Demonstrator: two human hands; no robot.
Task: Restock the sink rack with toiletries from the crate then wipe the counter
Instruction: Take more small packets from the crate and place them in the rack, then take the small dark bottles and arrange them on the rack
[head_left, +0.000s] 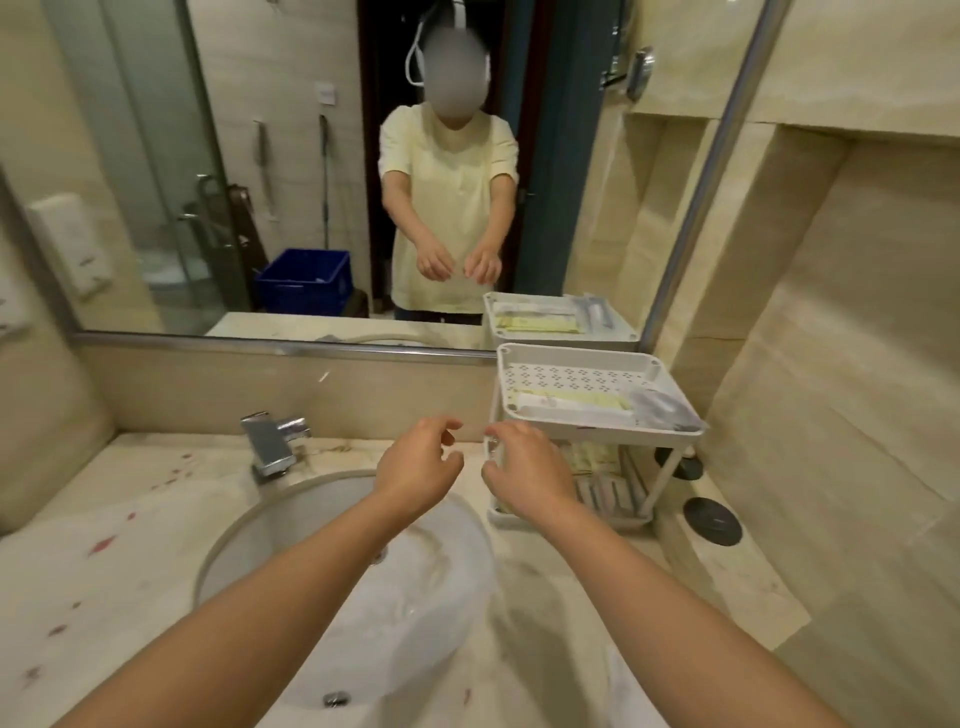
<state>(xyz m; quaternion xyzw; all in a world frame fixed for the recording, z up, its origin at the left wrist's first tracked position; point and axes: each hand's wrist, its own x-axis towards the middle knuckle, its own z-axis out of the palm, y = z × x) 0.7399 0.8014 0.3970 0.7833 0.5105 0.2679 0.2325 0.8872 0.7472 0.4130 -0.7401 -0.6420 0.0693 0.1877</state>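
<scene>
Beige stone walls (857, 312) frame a wide mirror (156, 156).

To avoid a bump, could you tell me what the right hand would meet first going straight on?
Probably the near left post of the white rack, just ahead of the right hand; depth is hard to judge here.

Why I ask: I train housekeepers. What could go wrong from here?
1. The right hand is close to the front left corner of the rack. A knock might tip this slim two-tier stand toward the sink.
2. The packets lie near the top tray's front rim and could slide off.
3. Red spots on the counter may smear when wiped.
</scene>
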